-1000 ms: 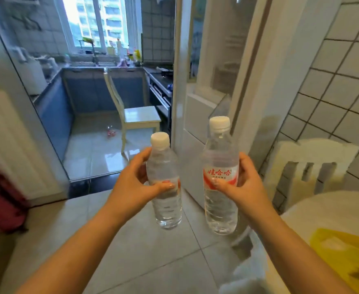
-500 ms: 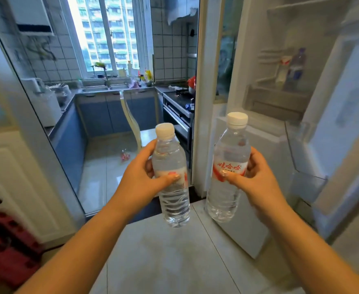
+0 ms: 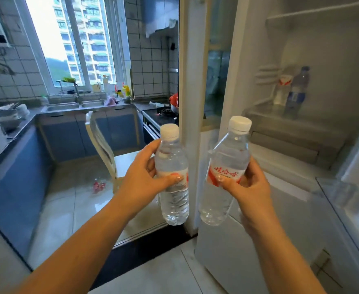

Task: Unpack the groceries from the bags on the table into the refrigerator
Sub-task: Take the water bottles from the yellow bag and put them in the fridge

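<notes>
The left hand (image 3: 144, 177) grips 1 water bottle (image 3: 173, 177) around its middle, thumb across the front, and the right hand (image 3: 248, 187) grips a second bottle (image 3: 225, 172) the same way, at the red label. Both are held out in front of the body, caps up, the right one tilted slightly. Carrying 1 in each hand likely saves a trip, and a grip at the waist keeps each bottle steady and ready to be set down upright.

The refrigerator (image 3: 301, 134) stands open to the right, and the right bottle is nearer its opening. On an inner shelf (image 3: 269, 112) stand what look like 2 more bottles (image 3: 295, 90), but they are blurred and I cannot tell their kind.

The bags and the table are out of view. The refrigerator's lower part and its door are cut off at the right edge. Behind, a kitchen counter (image 3: 23, 122) and a chair (image 3: 102, 145) show through the doorway.
</notes>
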The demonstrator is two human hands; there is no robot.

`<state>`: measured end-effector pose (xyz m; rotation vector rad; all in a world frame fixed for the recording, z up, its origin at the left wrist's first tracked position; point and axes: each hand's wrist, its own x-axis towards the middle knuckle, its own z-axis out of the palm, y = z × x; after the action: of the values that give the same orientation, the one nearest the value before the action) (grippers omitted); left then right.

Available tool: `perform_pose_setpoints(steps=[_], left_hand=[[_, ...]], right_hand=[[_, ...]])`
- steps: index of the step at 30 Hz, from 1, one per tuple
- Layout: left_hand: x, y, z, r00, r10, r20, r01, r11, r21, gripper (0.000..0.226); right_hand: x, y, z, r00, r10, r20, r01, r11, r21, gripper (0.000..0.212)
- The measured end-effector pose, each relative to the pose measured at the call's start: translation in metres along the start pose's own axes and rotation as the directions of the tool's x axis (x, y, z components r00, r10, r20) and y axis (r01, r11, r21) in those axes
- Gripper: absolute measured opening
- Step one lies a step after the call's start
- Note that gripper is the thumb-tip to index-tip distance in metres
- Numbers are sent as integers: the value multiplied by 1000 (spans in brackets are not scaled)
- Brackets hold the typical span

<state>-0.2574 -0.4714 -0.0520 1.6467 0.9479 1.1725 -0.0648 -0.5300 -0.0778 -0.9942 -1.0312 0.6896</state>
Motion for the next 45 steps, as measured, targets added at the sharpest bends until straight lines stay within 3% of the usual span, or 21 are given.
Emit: perform_pose_setpoints(steps=[9, 19, 26, 31, 45], left_hand=[[174, -29, 57, 965, 129, 227, -104, 988, -117, 70], [367, -12, 156, 777, 394, 491, -327, 919, -219, 77], [452, -2, 240, 686, 449, 572, -273, 888, -369, 71], [489, 4, 299, 680, 484, 551, -267, 863, -429, 72], [547, 4, 421, 714, 421, 559, -180, 882, -435, 73]], right_hand=[[117, 39, -29, 970, -76, -231, 51, 992, -111, 86], [267, 37, -87, 877, -260, -404, 137, 941, -308, 78], [332, 24, -143, 776, -361, -516, 154, 903, -401, 71], [372, 14, -189, 705, -409, -579, 159, 887, -433, 68], [460, 40, -292, 745, -275, -608, 2, 912, -411, 78]])
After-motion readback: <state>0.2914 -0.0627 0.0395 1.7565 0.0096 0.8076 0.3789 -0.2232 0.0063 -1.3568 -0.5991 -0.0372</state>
